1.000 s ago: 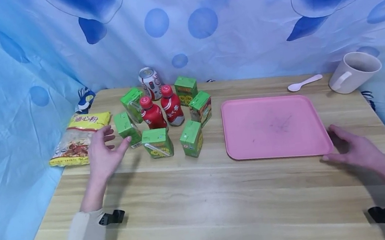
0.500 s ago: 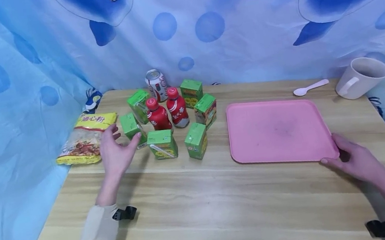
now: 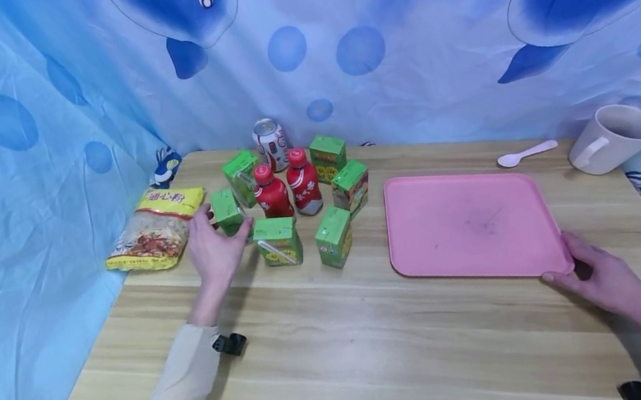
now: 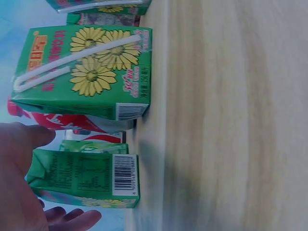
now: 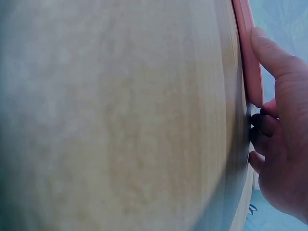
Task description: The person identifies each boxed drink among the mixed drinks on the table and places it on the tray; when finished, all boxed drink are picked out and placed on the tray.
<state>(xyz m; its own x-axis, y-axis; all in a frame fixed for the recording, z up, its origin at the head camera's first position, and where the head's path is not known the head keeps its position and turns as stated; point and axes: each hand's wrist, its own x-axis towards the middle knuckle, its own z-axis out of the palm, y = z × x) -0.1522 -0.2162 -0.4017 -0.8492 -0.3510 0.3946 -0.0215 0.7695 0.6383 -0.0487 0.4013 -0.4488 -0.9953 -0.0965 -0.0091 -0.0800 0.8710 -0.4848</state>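
While poised around a green carton [image 3: 227, 207] with the left hand [image 3: 214, 249], gripping nothing yet, with thumb and fingers [image 4: 79, 221] spread wide, apparently to clear both its sides! Standing upright on the counter [image 3: 341, 359], left of the red bottles [image 3: 304, 185] and near the yellow bag [image 3: 155, 234], so presumably easy to reach. And over to the pink tray [image 3: 469, 224]: held at its near right corner in the right hand [image 3: 607, 277], with thumb on the edge and fingers curled in beside, likely for steadying. Set apart from the bottles, maybe for room.
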